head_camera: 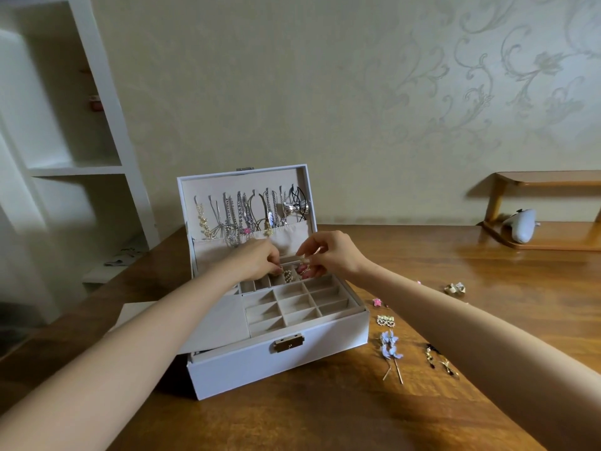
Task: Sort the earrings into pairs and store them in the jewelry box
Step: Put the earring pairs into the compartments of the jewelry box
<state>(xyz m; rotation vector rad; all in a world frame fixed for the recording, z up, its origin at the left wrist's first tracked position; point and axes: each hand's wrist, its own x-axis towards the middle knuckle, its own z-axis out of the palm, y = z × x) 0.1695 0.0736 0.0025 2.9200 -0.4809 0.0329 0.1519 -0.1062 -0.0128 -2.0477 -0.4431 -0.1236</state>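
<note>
Early stage. Jewelry box [283,362] is open on the table [325,418], with pearl earrings [287,275] in a back compartment. Right hand [330,255] pinches a pink earring [304,270] over the next cell. Left hand [257,263] is curled beside it, grip unclear. Still on the table: blue flower earrings [390,346], gold-pearl pair [386,320], black-gold pair [439,361], pink flower earring [377,302].

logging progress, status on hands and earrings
Right hand pinches pink earring over jewelry box back row; left hand grip unclear. Pearl earrings stowed. Blue flower pair waits on table.
</note>
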